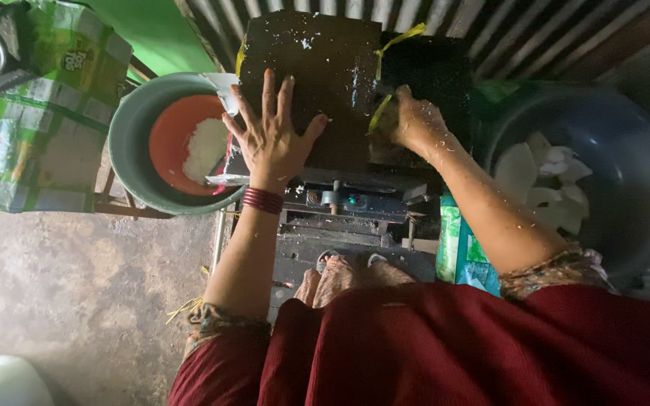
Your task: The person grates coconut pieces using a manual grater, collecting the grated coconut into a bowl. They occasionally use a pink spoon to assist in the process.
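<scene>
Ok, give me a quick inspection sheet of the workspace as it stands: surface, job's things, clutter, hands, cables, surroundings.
Surface: dark machine top, flecked with white shreds.
Job's things: grey basin on the left holds an orange bowl of white gratings; dark basin on the right holds white pieces.
Clutter: green printed sacks at left; yellow strip on the machine.
Hands: left hand flat and spread on the machine top; right hand pressed at the machine's opening, what it grips is hidden.
Cables: nothing seen.
Surroundings: bare concrete floor, corrugated metal wall.
</scene>
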